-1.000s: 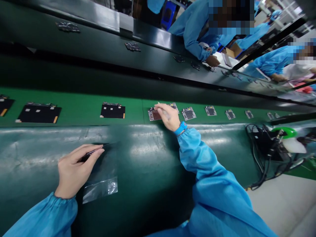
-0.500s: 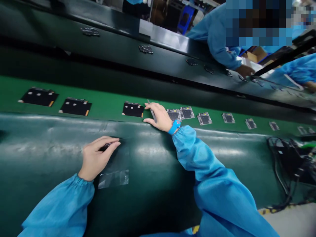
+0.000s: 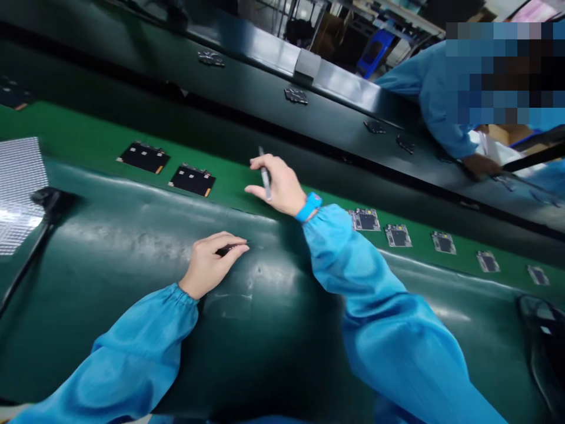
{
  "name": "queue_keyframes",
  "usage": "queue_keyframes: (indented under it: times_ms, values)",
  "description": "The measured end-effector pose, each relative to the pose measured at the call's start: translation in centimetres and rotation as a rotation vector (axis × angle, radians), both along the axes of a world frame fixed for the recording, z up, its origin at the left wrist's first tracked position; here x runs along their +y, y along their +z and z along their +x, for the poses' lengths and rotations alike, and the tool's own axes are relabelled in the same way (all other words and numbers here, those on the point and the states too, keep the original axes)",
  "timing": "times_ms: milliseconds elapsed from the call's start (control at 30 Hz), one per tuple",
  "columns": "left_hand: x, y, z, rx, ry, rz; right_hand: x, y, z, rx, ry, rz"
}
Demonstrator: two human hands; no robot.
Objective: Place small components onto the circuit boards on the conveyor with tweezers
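My left hand (image 3: 210, 262) rests on the dark green padded bench edge (image 3: 132, 235), its fingers pinched on a thin black tool (image 3: 227, 249), over a clear plastic sheet (image 3: 229, 297). My right hand (image 3: 277, 185) hovers over the green conveyor belt (image 3: 79, 141), curled round a slim grey pen-like tool (image 3: 264, 174). Two black-covered boards (image 3: 192, 179) (image 3: 143, 156) lie on the belt to its left. Small bare circuit boards (image 3: 365, 219) follow in a row to its right.
A white dotted panel (image 3: 20, 188) and a black stand (image 3: 48, 203) sit at the left. A second dark belt (image 3: 247, 88) behind carries small parts (image 3: 296, 95). Another person in a blue gown (image 3: 441, 112) works across the line. Black gear (image 3: 542, 330) lies at the right edge.
The view has swung left. My right hand has lifted off the boards on the belt and moved left with the pen-like tool. The black-covered boards have drifted left. My left hand keeps its pinch.
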State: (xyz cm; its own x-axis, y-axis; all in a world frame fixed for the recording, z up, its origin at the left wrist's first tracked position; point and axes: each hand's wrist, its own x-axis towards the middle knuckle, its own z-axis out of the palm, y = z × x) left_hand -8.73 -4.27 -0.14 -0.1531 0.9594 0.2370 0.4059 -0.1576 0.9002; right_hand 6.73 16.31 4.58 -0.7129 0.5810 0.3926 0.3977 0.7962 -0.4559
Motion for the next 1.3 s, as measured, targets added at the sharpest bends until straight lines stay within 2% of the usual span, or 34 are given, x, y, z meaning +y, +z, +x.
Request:
queue_keyframes:
  times_ms: [133, 233, 333, 500, 600, 667, 733, 800, 900, 967, 1033, 1133, 1300]
  values:
    - [0.1, 0.1, 0.1, -0.026, -0.012, 0.017, -0.2, -3.5, -7.8, -0.173, 0.034, 0.024]
    - [0.2, 0.1, 0.2, -0.038, -0.016, 0.029, -0.6, -4.6, -9.8, -0.227, 0.041, 0.054]
    - [0.3, -0.1, 0.2, -0.054, -0.013, 0.042, -0.7, -3.7, -8.8, -0.254, 0.009, 0.045]
    - [0.4, -0.4, 0.3, -0.078, -0.009, 0.034, 0.3, 0.0, -6.5, -0.113, -0.067, 0.052]
    - [0.4, -0.3, 0.2, -0.078, -0.005, 0.037, 1.0, 1.5, -7.4, -0.014, -0.033, 0.038]
    - [0.3, -0.2, 0.2, -0.078, 0.001, 0.047, 0.8, 2.0, -8.3, 0.055, 0.030, -0.028]
    - [0.3, -0.1, 0.2, -0.077, 0.004, 0.055, -0.3, 2.3, -8.3, 0.164, 0.106, -0.173]
    - [0.3, 0.0, 0.2, -0.073, -0.004, 0.055, -2.2, 2.4, -6.7, 0.292, 0.164, -0.404]
    - [0.3, 0.0, 0.2, -0.064, -0.020, 0.045, -5.6, 2.2, -2.4, 0.407, 0.194, -0.781]
    - [0.2, 0.0, 0.2, -0.060, -0.025, 0.042, -7.4, 1.9, 0.5, 0.444, 0.174, -0.927]
    - [0.2, 0.0, 0.2, -0.054, -0.028, 0.042, -8.7, 1.5, 2.5, 0.456, 0.131, -1.003]
    - [0.2, -0.1, 0.1, -0.038, -0.029, 0.047, -9.8, 0.9, 3.7, 0.460, 0.052, -1.052]
    - [0.2, -0.1, 0.0, -0.025, -0.030, 0.058, -10.7, 0.6, 3.5, 0.433, 0.005, -0.978]
